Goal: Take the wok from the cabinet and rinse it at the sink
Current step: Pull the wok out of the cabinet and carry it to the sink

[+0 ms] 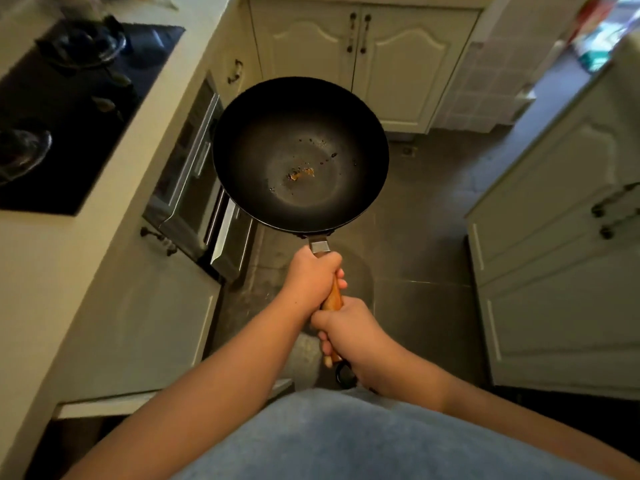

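Note:
A black wok (pixel 300 154) with a wooden handle (pixel 333 296) is held level over the dark floor, its bowl facing up. Small brown and dark crumbs lie near its middle. My left hand (pixel 313 276) grips the handle close to the metal collar. My right hand (pixel 349 336) grips the handle's near end, just above its black hanging loop. No sink is in view.
A counter with a black gas hob (pixel 69 109) runs along the left, with a built-in oven (pixel 188 174) and an open cabinet door (pixel 138 400) below it. Closed cream cabinets (pixel 363 53) stand ahead and another cabinet (pixel 561 258) on the right. Floor between them is open.

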`<state>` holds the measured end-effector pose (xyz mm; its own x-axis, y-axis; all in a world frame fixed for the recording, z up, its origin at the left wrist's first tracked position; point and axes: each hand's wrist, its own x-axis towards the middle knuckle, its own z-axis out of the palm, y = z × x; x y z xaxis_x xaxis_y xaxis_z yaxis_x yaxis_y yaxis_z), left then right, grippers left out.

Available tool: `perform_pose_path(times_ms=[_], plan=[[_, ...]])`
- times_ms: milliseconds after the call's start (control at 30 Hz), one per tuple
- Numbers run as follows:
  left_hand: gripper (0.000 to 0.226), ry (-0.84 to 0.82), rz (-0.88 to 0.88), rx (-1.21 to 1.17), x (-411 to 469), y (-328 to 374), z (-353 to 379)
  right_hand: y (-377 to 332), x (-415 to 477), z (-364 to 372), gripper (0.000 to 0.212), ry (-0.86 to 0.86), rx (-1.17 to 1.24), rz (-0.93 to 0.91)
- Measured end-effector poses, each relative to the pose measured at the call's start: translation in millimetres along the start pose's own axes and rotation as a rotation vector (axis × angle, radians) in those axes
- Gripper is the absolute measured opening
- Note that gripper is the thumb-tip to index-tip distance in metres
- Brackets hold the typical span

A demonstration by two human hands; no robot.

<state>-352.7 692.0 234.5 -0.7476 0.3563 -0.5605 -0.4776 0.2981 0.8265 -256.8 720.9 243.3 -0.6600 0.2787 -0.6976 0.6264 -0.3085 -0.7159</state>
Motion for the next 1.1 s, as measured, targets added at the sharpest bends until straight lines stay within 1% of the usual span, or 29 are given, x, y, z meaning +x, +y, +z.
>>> perform_pose_path(times_ms=[100,233,300,367,500,600,733,867,967,1100], plan=[[0.016,-0.006,0.005,0.024,40,23,15,-25,38,-16,0.015,0.013,0.013,0.008],[0.017,0.005,-0.016,-0.003,100,55,41,-64,95,-48,0.015,0.008,-0.038,0.016],[0.013,0.026,-0.052,-0.011,132,72,57,-87,123,-70,0.012,-0.041,-0.049,0.003],[0.010,0.057,-0.083,-0.018,163,90,73,-113,151,-93,0.013,-0.095,-0.080,-0.004],[0.007,0.112,-0.138,-0.075,218,131,106,-168,197,-134,0.014,-0.136,-0.122,0.047],[0.007,0.128,-0.139,-0.085,252,160,121,-205,227,-154,0.011,-0.168,-0.132,0.081],[0.006,0.124,-0.131,-0.077,292,192,129,-242,264,-162,0.015,-0.161,-0.149,0.089],[0.009,0.110,-0.107,-0.099,332,220,127,-276,301,-161,0.025,-0.119,-0.148,0.054],[0.006,0.091,-0.103,-0.074,369,239,121,-302,329,-159,0.019,-0.089,-0.158,0.073],[0.005,0.060,-0.107,-0.074,428,269,108,-343,372,-148,0.016,-0.063,-0.126,0.012]])
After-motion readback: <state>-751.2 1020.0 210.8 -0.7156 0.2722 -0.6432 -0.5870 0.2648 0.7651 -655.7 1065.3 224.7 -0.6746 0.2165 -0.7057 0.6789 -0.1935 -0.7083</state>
